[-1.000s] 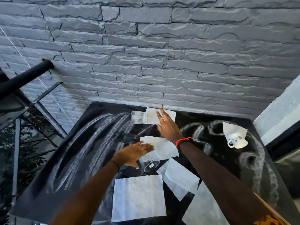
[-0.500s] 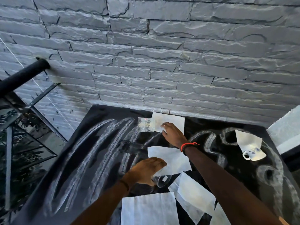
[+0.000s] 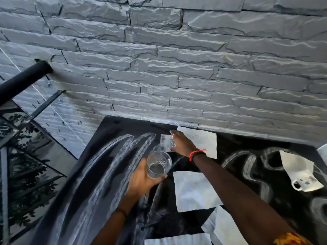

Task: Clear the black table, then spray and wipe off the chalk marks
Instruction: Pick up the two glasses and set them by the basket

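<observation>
Nearest, at the bottom edge, spotted a napkin (image 3: 177, 240) lying flat on the black table (image 3: 109, 131), with a second napkin (image 3: 224, 225) angled just to its right. Next up, found the left hand (image 3: 141, 181) wrapped round a clear glass (image 3: 158, 164), fingers and thumb curled about its base, held clear of the tabletop with its mouth toward the camera. Just right of that, caught a third napkin (image 3: 192, 190) flat on the black surface. Swept left across broad chalk marks (image 3: 99, 174), and across more curling ones on the right side. Out right, picked out a white cup (image 3: 304, 181) tipped on its side, paper draped over it. Farther on, found the right hand (image 3: 178, 144), red band at the wrist, fingers closed over a second glass (image 3: 166, 143) near the back edge, just beside a far napkin (image 3: 200, 138). Beyond, met a grey stone wall (image 3: 177, 68) and a black railing (image 3: 23, 80) off left.
</observation>
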`<state>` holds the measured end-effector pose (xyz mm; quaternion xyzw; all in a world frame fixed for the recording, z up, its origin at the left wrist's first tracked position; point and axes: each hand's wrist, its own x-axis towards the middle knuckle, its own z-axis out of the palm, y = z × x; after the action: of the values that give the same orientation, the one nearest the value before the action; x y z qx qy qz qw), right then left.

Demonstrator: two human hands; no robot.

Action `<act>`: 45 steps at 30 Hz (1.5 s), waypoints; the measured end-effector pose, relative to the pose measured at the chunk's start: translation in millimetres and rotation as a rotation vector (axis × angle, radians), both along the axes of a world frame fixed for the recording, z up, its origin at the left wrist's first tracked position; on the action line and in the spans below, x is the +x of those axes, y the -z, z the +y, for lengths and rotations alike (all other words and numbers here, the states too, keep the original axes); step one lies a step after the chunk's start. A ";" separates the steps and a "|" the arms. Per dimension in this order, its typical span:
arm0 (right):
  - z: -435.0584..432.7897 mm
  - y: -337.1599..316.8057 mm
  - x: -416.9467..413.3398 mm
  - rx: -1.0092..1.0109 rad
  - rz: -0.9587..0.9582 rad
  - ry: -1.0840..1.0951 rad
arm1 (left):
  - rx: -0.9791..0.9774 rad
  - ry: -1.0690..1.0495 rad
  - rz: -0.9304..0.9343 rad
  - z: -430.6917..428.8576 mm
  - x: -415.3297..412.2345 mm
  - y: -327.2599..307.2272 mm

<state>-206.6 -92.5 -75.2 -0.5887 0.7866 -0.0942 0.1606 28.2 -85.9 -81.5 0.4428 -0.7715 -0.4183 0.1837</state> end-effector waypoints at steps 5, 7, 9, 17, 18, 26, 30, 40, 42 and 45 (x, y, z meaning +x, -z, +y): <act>-31.6 19.9 12.7 0.105 0.200 -0.084 | 0.047 -0.064 -0.004 -25.9 10.9 17.3; -32.6 24.1 14.9 0.123 0.228 -0.086 | 0.057 -0.066 -0.013 -28.4 13.6 20.2; -32.4 26.2 16.4 0.087 0.249 -0.070 | 0.071 -0.068 -0.027 -29.5 16.3 22.0; -20.5 24.6 26.1 -0.024 0.212 -0.030 | 0.083 -0.095 0.004 -24.0 23.8 17.6; -17.6 23.3 26.7 -0.046 0.188 -0.006 | 0.084 -0.099 0.008 -23.8 23.4 16.1; 25.0 -4.7 58.0 -0.255 -0.104 0.199 | 0.052 -0.191 0.045 5.7 39.4 -9.8; 50.0 -19.6 81.5 -0.266 -0.193 0.225 | 0.064 -0.288 0.066 32.7 53.0 -24.2; 125.3 -45.8 171.6 -0.312 -0.239 0.078 | 0.007 -0.496 0.115 118.4 128.2 -34.3; 140.4 -48.4 192.9 -0.291 -0.258 0.055 | -0.015 -0.516 0.114 138.7 145.6 -37.1; 160.4 -50.2 226.6 -0.239 -0.281 0.007 | -0.047 -0.577 0.112 171.5 173.9 -40.9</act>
<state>19.9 67.9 -25.0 -0.5819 0.7416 -0.2691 0.1975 202.2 85.6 -40.7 0.6156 -0.6118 -0.3547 0.3476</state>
